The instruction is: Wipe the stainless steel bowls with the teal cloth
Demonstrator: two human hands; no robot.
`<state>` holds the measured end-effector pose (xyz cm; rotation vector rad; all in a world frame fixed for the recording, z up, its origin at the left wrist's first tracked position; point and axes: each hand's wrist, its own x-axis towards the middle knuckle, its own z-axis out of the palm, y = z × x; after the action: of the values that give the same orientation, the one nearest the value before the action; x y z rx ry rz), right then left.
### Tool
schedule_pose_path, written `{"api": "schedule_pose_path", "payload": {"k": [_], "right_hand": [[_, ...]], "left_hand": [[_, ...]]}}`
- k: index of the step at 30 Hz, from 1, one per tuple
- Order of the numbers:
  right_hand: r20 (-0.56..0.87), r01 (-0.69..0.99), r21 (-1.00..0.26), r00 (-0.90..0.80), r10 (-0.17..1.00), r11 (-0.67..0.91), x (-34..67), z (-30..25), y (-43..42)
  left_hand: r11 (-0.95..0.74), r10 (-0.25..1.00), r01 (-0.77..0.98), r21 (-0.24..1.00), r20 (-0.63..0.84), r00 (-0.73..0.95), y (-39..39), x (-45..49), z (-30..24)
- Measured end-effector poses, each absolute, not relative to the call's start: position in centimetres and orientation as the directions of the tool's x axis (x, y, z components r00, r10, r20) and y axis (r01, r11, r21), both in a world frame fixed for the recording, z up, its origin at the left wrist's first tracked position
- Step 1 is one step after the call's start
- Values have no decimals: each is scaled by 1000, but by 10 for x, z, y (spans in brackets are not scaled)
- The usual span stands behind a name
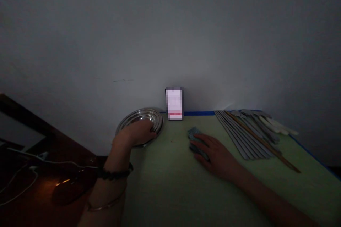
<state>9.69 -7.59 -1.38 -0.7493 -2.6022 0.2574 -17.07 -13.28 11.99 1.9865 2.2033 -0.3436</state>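
**A:** Steel plate (144, 117), where was it in that shot?

**B:** Left of centre, at the back of the green table (170, 184), right by the wall. Left hand (138, 133) was curled over its near rim, fingers closed on it.

**A:** And the rest?

**B:** Row of flat metal utensils (247, 134) fanned out at the right of the frame, well apart from the plate. Right hand (215, 154) lay flat, fingers stretched out, on a small grey cloth (194, 134) mid-frame.

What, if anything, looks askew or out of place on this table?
The metal plate under the left hand seems to jut past the left edge of the table. A wooden stick lies slanted across the neat row of metal strips. Nothing looks spilled.
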Motion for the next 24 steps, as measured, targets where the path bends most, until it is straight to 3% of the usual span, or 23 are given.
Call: {"api": "schedule_pose_path", "payload": {"k": [5, 9, 13, 17, 24], "right_hand": [[369, 447, -292, -763, 531, 845, 100, -15, -74], [405, 444, -312, -738, 540, 840, 100, -17, -73], [422, 434, -325, -729, 539, 840, 101, -16, -72], [414, 424, -330, -738, 533, 843, 101, -14, -71], [403, 428, -327, -743, 535, 842, 100, -13, -72]], "left_hand": [[92, 981, 995, -25, -172, -95, -135, -171, 131], [187, 979, 982, 2, -84, -187, -138, -175, 137], [113, 991, 990, 87, -84, -106, -141, -176, 142], [56, 997, 998, 36, -48, -54, -145, -181, 144], [206, 976, 977, 57, -77, -201, -143, -193, 144]]}}
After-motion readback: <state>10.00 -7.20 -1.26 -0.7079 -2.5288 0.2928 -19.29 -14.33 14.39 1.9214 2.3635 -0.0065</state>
